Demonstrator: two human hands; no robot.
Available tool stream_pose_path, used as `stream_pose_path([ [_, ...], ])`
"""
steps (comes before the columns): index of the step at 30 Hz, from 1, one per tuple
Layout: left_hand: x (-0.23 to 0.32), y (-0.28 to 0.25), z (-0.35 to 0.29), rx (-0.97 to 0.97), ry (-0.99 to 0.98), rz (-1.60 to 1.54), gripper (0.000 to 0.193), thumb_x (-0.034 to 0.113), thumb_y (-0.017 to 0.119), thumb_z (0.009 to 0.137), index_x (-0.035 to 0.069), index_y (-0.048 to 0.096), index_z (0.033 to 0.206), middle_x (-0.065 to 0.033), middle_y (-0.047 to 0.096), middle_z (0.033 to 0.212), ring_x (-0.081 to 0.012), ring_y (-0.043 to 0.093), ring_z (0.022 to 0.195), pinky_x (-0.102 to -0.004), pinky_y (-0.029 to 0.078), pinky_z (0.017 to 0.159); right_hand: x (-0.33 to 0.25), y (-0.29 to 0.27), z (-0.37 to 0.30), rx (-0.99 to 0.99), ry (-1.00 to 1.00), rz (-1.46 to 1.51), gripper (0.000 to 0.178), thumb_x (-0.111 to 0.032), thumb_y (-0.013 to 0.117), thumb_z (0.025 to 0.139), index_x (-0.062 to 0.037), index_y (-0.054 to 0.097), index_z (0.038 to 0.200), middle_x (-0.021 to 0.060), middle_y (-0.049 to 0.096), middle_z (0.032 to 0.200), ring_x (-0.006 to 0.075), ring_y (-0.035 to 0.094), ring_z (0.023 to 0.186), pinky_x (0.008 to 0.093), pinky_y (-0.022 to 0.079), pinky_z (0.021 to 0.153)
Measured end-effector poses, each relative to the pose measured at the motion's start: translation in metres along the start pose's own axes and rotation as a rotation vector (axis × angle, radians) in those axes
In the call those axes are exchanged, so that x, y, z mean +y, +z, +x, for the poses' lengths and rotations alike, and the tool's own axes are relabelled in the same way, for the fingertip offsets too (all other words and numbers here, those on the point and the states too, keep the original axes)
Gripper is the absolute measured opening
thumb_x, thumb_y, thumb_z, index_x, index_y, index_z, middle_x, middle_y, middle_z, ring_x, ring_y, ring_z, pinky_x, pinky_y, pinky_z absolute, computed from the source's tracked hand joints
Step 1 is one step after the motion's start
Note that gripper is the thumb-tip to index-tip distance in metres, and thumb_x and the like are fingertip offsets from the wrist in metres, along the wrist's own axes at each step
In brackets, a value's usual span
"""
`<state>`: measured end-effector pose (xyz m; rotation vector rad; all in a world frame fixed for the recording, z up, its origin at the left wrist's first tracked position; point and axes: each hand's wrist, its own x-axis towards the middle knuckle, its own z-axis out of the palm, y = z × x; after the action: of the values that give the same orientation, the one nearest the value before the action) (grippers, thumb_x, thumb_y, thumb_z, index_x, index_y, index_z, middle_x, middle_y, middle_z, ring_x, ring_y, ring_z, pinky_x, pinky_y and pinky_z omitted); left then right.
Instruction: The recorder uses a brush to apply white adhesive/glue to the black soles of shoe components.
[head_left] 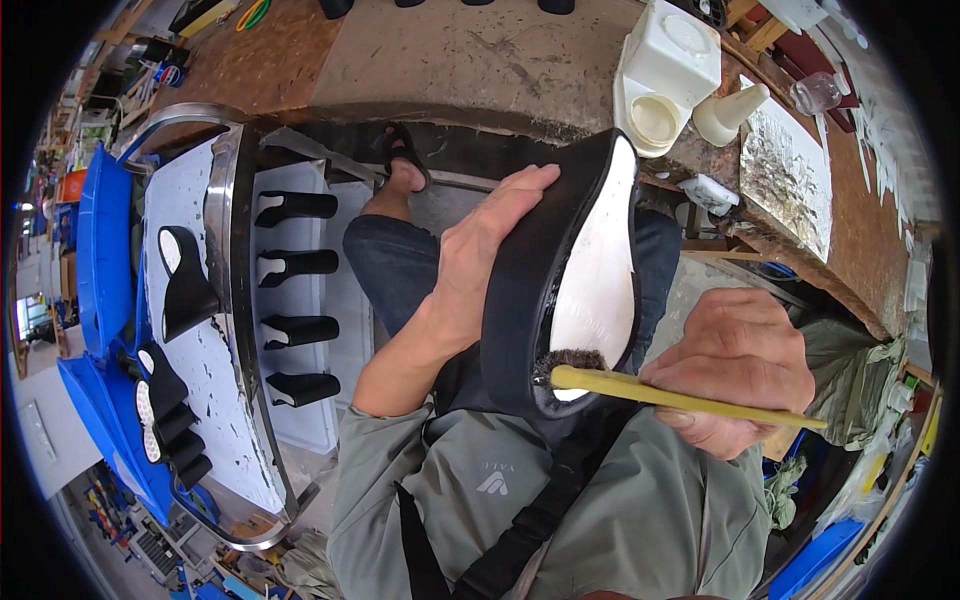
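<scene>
In front of my chest, my left hand [485,240] grips a black wedge shoe sole [525,270] by its side, some fingertips hidden behind it. The sole stands tilted lengthwise, its white, foot-shaped face turned to the right. My right hand [740,365] is closed round a brush [630,386] with a flat yellow handle. The brush's dark bristles touch the near end of the white face, by its black rim. A wet-looking sheen shows along that rim.
To the left, a metal-framed rack [222,230] carries several black wedge soles [300,262] on white boards, beside blue bins [105,240]. On the workbench [430,70] ahead stand a white container [672,50] with an open cup, a cream cone-shaped bottle [728,112] and a clear jar [815,93].
</scene>
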<state>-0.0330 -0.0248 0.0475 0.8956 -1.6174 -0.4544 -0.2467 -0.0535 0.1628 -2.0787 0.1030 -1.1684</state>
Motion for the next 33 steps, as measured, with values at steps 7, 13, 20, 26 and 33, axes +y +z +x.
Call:
stream_pose_path([
  [7, 0.008, 0.005, 0.003, -0.195, -0.159, -0.205, 0.060, 0.014, 0.071, 0.070, -0.002, 0.045, 0.122, -0.0222, 0.055, 0.122, -0.0363, 0.058, 0.109, -0.0368, 0.047, 0.090, 0.003, -0.007, 0.001, -0.044, -0.049, 0.046, 0.019, -0.012, 0.073, 0.073, 0.0052, 0.067, 0.076, 0.0124, 0.064, 0.061, 0.0154, 0.057, 0.042, 0.0233, 0.034, 0.036],
  [13, 0.025, 0.000, 0.013, -0.430, -0.389, -0.301, 0.062, 0.016, 0.070, 0.070, 0.003, 0.045, 0.125, -0.0183, 0.056, 0.120, -0.0352, 0.059, 0.107, -0.0366, 0.047, 0.088, 0.012, -0.010, 0.010, -0.067, -0.159, 0.139, 0.015, -0.008, 0.069, 0.074, 0.0067, 0.068, 0.077, 0.0126, 0.061, 0.061, 0.0142, 0.053, 0.041, 0.0223, 0.036, 0.035],
  [20, 0.029, -0.001, 0.020, -0.598, -0.521, -0.342, 0.056, 0.025, 0.067, 0.073, 0.005, 0.047, 0.121, -0.0166, 0.061, 0.112, -0.0365, 0.061, 0.099, -0.0389, 0.050, 0.081, 0.024, -0.009, 0.019, -0.145, -0.244, 0.225, 0.017, -0.012, 0.068, 0.075, 0.0048, 0.068, 0.075, 0.0112, 0.060, 0.060, 0.0121, 0.052, 0.041, 0.0224, 0.033, 0.034],
  [26, 0.051, -0.014, 0.037, -0.695, -0.530, -0.329, 0.050, 0.025, 0.067, 0.073, 0.005, 0.052, 0.116, -0.0123, 0.064, 0.104, -0.0345, 0.063, 0.094, -0.0383, 0.050, 0.079, 0.033, -0.018, 0.030, -0.304, -0.270, 0.252, 0.016, -0.012, 0.064, 0.083, 0.0026, 0.069, 0.081, 0.0117, 0.066, 0.066, 0.0114, 0.057, 0.044, 0.0192, 0.036, 0.037],
  [33, 0.036, -0.012, 0.027, -0.652, -0.496, -0.285, 0.052, 0.026, 0.071, 0.070, 0.005, 0.054, 0.115, -0.0099, 0.059, 0.111, -0.0337, 0.062, 0.094, -0.0379, 0.050, 0.078, 0.027, -0.019, 0.011, -0.097, -0.143, 0.196, 0.016, -0.015, 0.069, 0.076, 0.0001, 0.066, 0.070, 0.0072, 0.062, 0.062, 0.0097, 0.055, 0.045, 0.0219, 0.032, 0.035],
])
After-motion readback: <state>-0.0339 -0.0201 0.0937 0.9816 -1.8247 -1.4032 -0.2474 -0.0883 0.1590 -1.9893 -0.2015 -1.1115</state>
